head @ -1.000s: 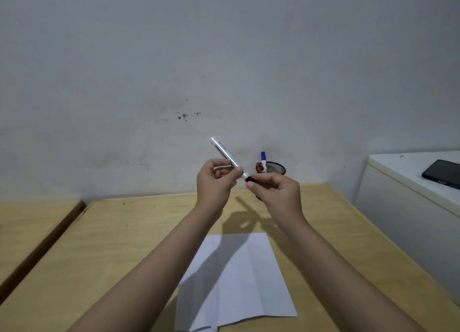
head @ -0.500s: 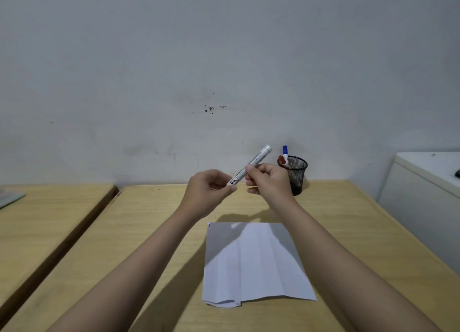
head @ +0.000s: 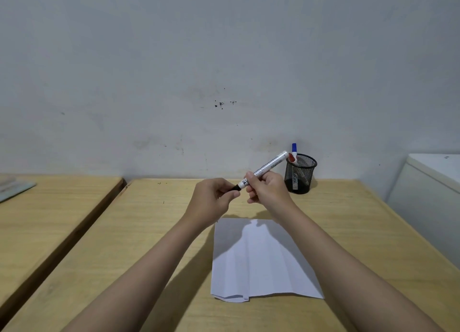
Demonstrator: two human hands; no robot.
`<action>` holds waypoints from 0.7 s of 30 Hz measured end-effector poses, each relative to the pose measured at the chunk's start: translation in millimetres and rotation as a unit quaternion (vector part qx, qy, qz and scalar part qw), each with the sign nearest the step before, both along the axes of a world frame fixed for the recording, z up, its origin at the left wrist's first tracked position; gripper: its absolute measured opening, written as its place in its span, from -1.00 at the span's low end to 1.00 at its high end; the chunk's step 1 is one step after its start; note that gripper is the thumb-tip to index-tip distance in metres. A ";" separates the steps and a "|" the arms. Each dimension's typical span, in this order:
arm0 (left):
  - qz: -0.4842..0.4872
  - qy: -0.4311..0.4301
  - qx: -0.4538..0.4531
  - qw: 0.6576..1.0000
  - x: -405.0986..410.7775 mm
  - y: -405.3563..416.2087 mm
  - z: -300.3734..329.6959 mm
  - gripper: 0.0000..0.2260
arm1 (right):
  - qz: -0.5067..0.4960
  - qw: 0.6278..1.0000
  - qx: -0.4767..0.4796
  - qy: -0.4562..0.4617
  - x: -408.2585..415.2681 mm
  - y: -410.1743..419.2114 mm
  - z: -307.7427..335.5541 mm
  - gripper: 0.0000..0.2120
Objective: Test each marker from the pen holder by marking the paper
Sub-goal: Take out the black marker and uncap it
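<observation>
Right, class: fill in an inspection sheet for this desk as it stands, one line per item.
Surface: wooden desk, bare apart from the job's things.
Job's things: white marker held above the desk; creased paper lying flat, no marks visible; mesh pen holder at the back with a blue and a red marker.
Clutter: nothing seen.
Grippers: left hand pinches the marker's black cap end; right hand grips the barrel.
Cables: nothing seen.
Surroundings: scuffed wall; second desk left; white unit right.

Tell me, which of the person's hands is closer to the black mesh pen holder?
Right. The right hand holds the marker just left of the pen holder; the left hand, gripping the black cap end, sits farther left.
</observation>
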State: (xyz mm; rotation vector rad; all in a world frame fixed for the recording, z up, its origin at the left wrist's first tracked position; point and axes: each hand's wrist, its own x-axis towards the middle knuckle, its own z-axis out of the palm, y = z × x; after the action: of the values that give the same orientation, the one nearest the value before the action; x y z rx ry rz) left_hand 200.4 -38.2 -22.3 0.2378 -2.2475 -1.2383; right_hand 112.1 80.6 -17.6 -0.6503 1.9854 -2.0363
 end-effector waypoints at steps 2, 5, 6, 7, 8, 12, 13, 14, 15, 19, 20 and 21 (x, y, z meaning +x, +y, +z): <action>-0.001 -0.026 0.000 1.000 0.4 -4.4 0.8 -0.94 | -0.014 1.000 -0.019 0.005 -2.2 -2.5 -3.4 -0.85; 0.009 -0.069 -0.017 0.997 5.7 -22.9 -6.0 -0.85 | -0.060 0.993 -0.096 -0.024 -18.2 6.8 3.0 -0.87; 0.018 -0.080 -0.017 0.996 8.0 -30.3 -9.5 -0.85 | -0.067 0.991 -0.110 -0.028 -24.5 11.8 5.9 -0.87; 0.029 -0.089 -0.017 0.995 9.7 -36.7 -13.1 -0.87 | -0.068 0.991 -0.111 -0.027 -28.6 16.1 7.4 -0.88; 0.041 -0.097 -0.020 0.994 9.9 -42.3 -16.5 -0.87 | -0.065 0.992 -0.106 -0.021 -30.3 18.4 7.0 -0.88; 0.070 -0.170 -0.090 0.979 -2.0 -58.8 -28.1 -0.80 | -0.052 0.997 -0.057 -0.011 -20.6 12.9 -6.1 -0.88; 0.077 -0.198 -0.126 0.969 -5.5 -62.8 -30.3 -0.79 | -0.050 0.998 -0.047 -0.012 -18.3 12.1 -9.4 -0.87; 0.084 -0.229 -0.166 0.955 -9.3 -67.1 -32.5 -0.78 | -0.047 0.998 -0.037 -0.013 -17.1 12.3 -12.3 -0.87; 0.088 -0.260 -0.202 0.940 -12.3 -70.5 -33.7 -0.79 | -0.046 0.998 -0.030 -0.014 -16.4 13.1 -14.7 -0.87; 0.076 -0.337 -0.264 0.901 -22.8 -75.8 -32.4 -0.90 | -0.042 0.999 -0.012 -0.019 -14.3 15.0 -21.9 -0.85; 0.070 -0.341 -0.264 0.899 -25.3 -76.7 -32.6 -0.90 | -0.042 0.999 -0.007 -0.021 -13.8 15.2 -23.1 -0.85; 0.063 -0.341 -0.257 0.902 -27.1 -77.4 -33.2 -0.89 | -0.043 0.999 -0.003 -0.022 -13.3 15.3 -24.3 -0.84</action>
State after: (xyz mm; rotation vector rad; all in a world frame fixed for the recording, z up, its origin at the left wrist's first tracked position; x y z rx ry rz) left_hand 173.3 -115.6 -55.5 0.6795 -2.9937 -0.4767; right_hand 98.8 96.0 -41.9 -0.5251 2.0155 -2.0881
